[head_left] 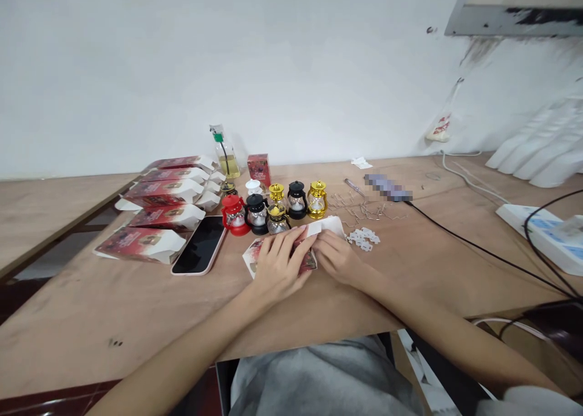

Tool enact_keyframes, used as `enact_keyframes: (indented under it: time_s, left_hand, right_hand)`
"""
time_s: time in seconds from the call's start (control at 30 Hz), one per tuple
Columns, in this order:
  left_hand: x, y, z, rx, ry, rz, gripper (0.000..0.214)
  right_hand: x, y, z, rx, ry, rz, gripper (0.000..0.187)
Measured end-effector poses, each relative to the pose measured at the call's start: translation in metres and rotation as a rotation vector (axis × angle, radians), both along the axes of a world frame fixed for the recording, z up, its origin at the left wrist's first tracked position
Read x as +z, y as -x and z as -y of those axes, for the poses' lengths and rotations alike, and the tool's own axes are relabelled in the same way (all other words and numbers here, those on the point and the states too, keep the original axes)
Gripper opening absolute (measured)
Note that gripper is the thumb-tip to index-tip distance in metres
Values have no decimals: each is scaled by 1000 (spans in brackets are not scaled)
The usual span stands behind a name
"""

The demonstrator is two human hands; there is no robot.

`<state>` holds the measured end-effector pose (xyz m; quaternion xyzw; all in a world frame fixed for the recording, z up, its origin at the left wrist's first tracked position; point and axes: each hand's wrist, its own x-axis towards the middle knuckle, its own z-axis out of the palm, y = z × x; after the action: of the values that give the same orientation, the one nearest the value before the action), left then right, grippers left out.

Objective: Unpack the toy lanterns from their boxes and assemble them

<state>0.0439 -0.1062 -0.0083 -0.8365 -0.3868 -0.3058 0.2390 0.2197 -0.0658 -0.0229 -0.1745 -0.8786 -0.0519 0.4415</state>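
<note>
A small red printed gift box [251, 259] lies on its side on the table, its white flaps [334, 224] folded out at the right end. Wrapped over the middle of the box is my left hand [280, 259], fingers bent around it. My right hand [339, 259] pinches at the flap end, and its fingertips are partly hidden. Just beyond my hands stand several mini lanterns, among them a red lantern [234, 215], a black lantern [257, 214] and a gold lantern [317, 200].
Several open red boxes [150, 244] lie at left beside a phone [199, 246]. Behind are a pump bottle [228, 161] and an upright red box [259, 168]. At right lie wire handles [364, 209], white plastic pieces [363, 238], a blurred object [387, 187] with a cable, and a white tray [542, 237].
</note>
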Motion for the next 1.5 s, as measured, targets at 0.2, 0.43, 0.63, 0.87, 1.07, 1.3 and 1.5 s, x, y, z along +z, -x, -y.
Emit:
enact_keyframes:
  time_s: [0.2, 0.43, 0.63, 0.87, 1.07, 1.3, 1.5]
  left_hand:
    - [-3, -1, -1, -44, 22, -54, 54]
    - [0, -1, -1, -45, 30, -38, 51]
    - [-2, -1, -2, -46, 57, -67, 52]
    - [-6, 0, -3, -36, 71, -108, 58]
    - [-6, -1, -3, -29, 83, -107, 61]
    - [-5, -2, -3, -38, 99, -95, 60]
    - [-5, -3, -3, -41, 98, -103, 58]
  right_hand:
    - [9, -6, -7, 92, 406, -66, 14]
    - [15, -14, -11, 191, 760, -19, 4]
    - [7, -12, -10, 205, 639, 104, 24]
    - [2, -11, -13, 137, 450, 174, 36]
    - [2, -10, -11, 58, 391, 195, 33]
    - [2, -13, -12, 103, 387, 204, 43]
    - [7, -15, -14, 154, 430, 210, 42]
